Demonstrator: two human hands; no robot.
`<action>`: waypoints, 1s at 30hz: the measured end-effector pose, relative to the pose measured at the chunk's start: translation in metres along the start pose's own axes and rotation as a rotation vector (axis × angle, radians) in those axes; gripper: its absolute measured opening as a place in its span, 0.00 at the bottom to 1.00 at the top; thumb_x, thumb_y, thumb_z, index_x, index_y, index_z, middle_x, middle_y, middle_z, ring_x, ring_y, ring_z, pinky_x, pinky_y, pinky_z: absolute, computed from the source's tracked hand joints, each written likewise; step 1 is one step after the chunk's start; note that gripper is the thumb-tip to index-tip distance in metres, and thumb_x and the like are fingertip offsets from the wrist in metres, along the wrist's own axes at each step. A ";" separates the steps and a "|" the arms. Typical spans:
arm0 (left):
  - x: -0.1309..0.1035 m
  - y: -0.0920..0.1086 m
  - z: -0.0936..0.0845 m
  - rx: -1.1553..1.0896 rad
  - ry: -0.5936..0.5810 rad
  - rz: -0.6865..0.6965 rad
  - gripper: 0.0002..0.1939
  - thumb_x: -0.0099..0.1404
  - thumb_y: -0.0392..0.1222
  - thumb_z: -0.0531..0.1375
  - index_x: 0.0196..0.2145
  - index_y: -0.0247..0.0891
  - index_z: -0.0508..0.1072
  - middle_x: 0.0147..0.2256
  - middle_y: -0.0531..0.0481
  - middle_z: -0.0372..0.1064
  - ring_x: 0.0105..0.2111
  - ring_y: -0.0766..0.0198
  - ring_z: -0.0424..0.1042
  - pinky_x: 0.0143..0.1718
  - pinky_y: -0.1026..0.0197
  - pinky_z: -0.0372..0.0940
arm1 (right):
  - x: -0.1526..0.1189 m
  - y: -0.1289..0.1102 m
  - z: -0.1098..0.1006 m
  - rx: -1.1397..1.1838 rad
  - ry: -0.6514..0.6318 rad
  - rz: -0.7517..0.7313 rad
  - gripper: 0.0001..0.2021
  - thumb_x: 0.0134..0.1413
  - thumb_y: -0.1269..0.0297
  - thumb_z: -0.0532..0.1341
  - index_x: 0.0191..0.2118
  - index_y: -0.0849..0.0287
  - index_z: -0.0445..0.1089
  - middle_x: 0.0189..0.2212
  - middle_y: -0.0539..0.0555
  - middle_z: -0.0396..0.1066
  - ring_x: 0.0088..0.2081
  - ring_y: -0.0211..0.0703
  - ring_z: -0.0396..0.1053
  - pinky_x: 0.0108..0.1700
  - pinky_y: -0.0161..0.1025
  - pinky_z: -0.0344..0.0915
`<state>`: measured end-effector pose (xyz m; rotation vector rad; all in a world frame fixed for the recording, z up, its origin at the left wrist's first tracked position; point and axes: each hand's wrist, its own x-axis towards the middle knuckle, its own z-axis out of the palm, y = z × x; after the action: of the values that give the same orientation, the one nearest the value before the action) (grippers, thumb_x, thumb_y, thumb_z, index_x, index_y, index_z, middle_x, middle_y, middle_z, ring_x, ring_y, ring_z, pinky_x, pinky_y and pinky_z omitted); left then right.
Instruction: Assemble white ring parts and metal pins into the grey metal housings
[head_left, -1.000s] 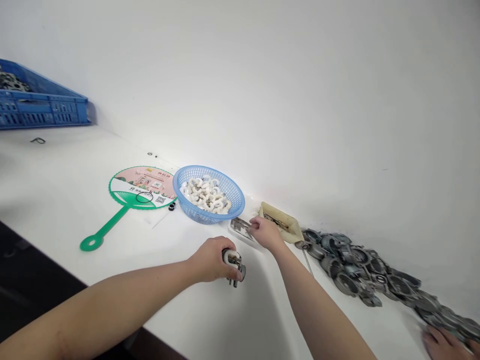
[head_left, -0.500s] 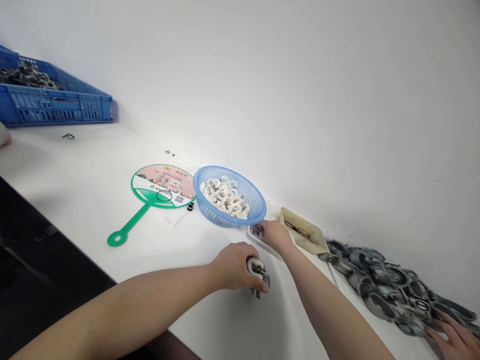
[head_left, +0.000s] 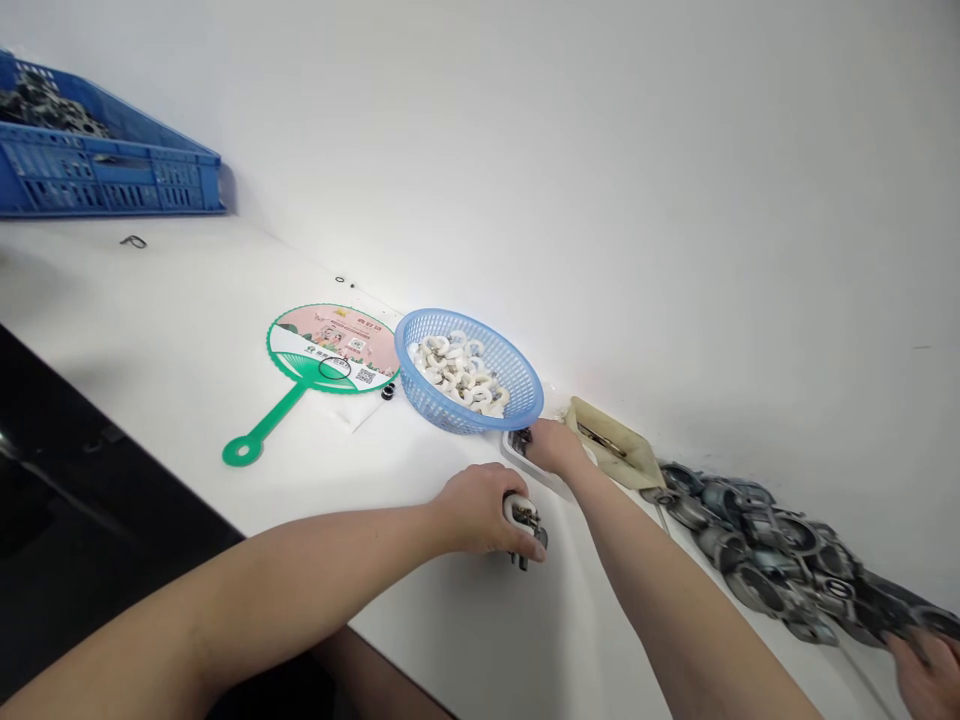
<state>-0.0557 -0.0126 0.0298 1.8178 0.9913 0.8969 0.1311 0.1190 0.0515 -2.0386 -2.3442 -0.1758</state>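
My left hand is wrapped round a grey metal housing that has a white plastic ring and brass-coloured bits in its top. It is held just above the white table. My right hand reaches into a shallow white tray of small dark parts. Its fingertips are down among those parts and mostly hidden. Behind the tray stands a light-blue basket heaped with white rings.
A cream bin with rod-like parts stands beside the tray. Grey metal housings lie piled at right, where another person's hand touches them. A green-handled fan lies left of the basket. A blue crate holds metal parts.
The whole view has shifted, with the table things appearing slightly higher. My hands stay in much the same places. The other person's hand has moved right along the pile.
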 end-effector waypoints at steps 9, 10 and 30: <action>-0.001 -0.001 0.000 0.009 -0.002 0.006 0.27 0.38 0.57 0.69 0.35 0.41 0.72 0.37 0.51 0.68 0.37 0.58 0.67 0.37 0.61 0.62 | -0.009 -0.001 -0.013 -0.278 -0.173 -0.201 0.09 0.43 0.72 0.54 0.30 0.59 0.72 0.31 0.56 0.73 0.33 0.44 0.68 0.28 0.33 0.53; -0.001 -0.001 -0.001 0.011 -0.006 0.006 0.27 0.38 0.57 0.69 0.35 0.41 0.72 0.37 0.51 0.68 0.37 0.58 0.67 0.37 0.61 0.62 | -0.009 -0.001 -0.013 -0.294 -0.175 -0.198 0.10 0.44 0.72 0.54 0.32 0.59 0.72 0.32 0.56 0.73 0.33 0.44 0.68 0.28 0.33 0.53; -0.001 0.000 -0.001 0.010 -0.013 0.005 0.26 0.39 0.57 0.68 0.34 0.42 0.71 0.37 0.52 0.67 0.36 0.59 0.67 0.36 0.61 0.62 | -0.007 -0.020 -0.009 -0.500 -0.195 -0.252 0.13 0.51 0.70 0.54 0.42 0.63 0.70 0.39 0.64 0.72 0.41 0.55 0.70 0.40 0.44 0.64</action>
<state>-0.0573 -0.0134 0.0300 1.8330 0.9846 0.8834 0.1122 0.1088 0.0585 -2.0038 -2.9159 -0.6598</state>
